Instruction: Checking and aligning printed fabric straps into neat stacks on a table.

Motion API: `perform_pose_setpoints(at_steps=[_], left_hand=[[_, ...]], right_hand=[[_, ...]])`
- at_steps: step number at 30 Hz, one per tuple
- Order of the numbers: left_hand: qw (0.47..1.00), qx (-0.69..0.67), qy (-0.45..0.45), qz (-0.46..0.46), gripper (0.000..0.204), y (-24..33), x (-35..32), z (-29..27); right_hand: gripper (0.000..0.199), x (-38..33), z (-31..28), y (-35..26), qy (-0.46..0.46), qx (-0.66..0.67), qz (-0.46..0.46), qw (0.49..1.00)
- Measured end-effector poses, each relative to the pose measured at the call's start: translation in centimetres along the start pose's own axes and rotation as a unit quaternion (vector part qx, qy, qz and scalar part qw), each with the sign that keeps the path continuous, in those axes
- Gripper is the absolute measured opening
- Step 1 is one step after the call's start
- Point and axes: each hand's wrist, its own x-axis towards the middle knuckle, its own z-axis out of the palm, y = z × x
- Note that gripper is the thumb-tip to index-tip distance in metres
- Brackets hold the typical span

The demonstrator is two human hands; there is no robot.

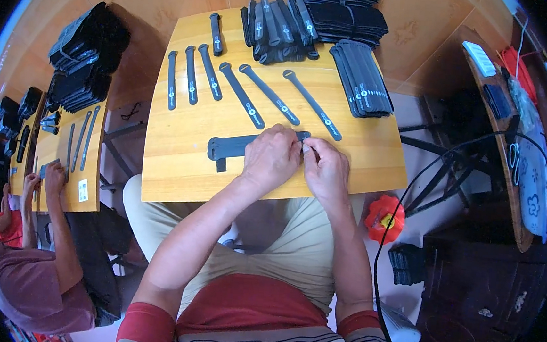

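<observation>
A short stack of dark grey straps (pixel 229 147) lies across the near part of the wooden table (pixel 176 182), with a small black tab poking out below its left end. My left hand (pixel 268 154) is curled over the stack's middle and holds it. At the right end of the stack, my right hand (pixel 326 167) pinches, thumb and fingers closed against the left fingertips; exactly what is between them is hidden. Beyond my hands lie several loose straps with slotted, rounded ends, among them a slanted strap (pixel 312 104) and a long strap (pixel 242 96).
A fanned strap bundle (pixel 361 81), a heap of straps (pixel 278 30) and tied black stacks (pixel 343 23) fill the table's back right. At left, a co-worker (pixel 40 281) sits at another table (pixel 89 182). A black cable (pixel 382 257) hangs at right near a red-orange object (pixel 384 219).
</observation>
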Motion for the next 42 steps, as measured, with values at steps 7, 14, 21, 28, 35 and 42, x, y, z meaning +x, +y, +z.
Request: perform_pose_setpoints(at_steps=[7,14,21,28,35,42], left_hand=[[0.994,-0.103,-0.031,-0.022,0.02,-2.8,-0.2,-1.0],[0.909,-0.392,0.057,-0.134,0.017,-10.8,-5.4,-11.1],[0.792,-0.543,0.223,-0.169,0.015,-16.9,-14.8,-23.2],[0.748,-0.594,0.295,-0.031,0.018,-15.8,-19.8,-29.8],[0.794,-0.535,0.284,-0.04,0.019,-7.5,-20.2,-23.5],[0.839,-0.484,0.249,-0.006,0.013,-2.9,-20.5,-17.8]], right_hand=[[0.02,0.8,-0.4,-2.7,-0.057,-0.17,0.009,0.984],[0.021,1.0,-0.1,-3.3,-0.067,-0.17,0.008,0.983],[0.019,0.9,0.2,-2.9,-0.044,-0.201,0.001,0.979],[0.02,0.8,0.0,-2.9,-0.045,-0.187,0.001,0.981],[0.018,0.9,-0.2,-0.1,-0.053,-0.074,0.027,0.996],[0.025,-1.9,-1.1,-1.1,-0.01,0.209,-0.004,0.978]])
